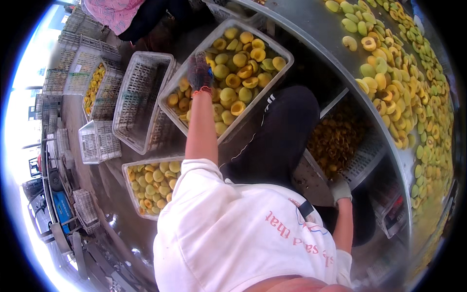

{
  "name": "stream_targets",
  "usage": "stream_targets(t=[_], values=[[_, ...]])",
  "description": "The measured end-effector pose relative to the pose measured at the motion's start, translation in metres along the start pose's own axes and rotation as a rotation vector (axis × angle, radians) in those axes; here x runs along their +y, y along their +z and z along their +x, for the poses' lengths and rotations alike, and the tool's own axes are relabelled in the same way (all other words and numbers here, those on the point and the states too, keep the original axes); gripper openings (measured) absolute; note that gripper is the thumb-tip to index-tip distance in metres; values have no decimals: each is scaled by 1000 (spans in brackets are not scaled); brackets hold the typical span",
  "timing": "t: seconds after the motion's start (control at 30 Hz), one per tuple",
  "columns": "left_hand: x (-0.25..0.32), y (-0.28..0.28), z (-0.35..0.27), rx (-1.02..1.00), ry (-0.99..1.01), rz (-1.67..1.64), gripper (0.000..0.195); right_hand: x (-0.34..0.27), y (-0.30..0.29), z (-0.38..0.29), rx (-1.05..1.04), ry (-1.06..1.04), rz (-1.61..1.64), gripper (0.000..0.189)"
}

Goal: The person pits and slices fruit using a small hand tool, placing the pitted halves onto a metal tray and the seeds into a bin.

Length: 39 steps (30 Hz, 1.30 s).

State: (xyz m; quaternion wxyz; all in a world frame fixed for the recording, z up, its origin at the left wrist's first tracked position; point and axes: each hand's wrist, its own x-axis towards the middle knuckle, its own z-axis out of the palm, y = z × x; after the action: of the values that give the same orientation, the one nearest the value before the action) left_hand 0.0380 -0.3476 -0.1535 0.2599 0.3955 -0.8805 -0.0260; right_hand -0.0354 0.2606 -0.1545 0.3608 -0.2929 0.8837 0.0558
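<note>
My left hand, in a dark knitted glove with an orange-red cuff, is at the left side of a pale plastic crate of halved and whole-looking yellow-green stone fruit. Small blue and yellow patches show at its fingers; whether it grips anything is unclear. My right hand, in a pale glove, is low at the right, at the near end of a crate with brownish fruit pieces or pits under the metal table. Its fingers are hidden.
Many fruit halves lie on the metal table at the right. An empty crate, a crate of fruit and stacked crates stand left. A person in a pink patterned garment is at the top.
</note>
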Motion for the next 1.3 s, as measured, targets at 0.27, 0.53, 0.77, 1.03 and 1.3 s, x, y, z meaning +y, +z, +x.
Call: stream_targets(t=[0.27, 0.53, 0.77, 1.03, 1.3], values=[[-25, 80, -70, -638, 229, 144, 44, -18, -24, -1, 316, 205, 271, 31], [158, -28, -27, -358, 270, -779, 62, -33, -84, -36, 500, 321, 559, 32], [352, -111, -161, -671, 1310, -900, 50, -46, -88, -64, 617, 151, 574, 35], [413, -91, -207, -1218, 613, -1205, 28, 1, -40, -68, 593, 227, 545, 32], [432, -53, -61, -556, 735, -295, 60, 30, -19, -83, 768, 237, 649, 28]])
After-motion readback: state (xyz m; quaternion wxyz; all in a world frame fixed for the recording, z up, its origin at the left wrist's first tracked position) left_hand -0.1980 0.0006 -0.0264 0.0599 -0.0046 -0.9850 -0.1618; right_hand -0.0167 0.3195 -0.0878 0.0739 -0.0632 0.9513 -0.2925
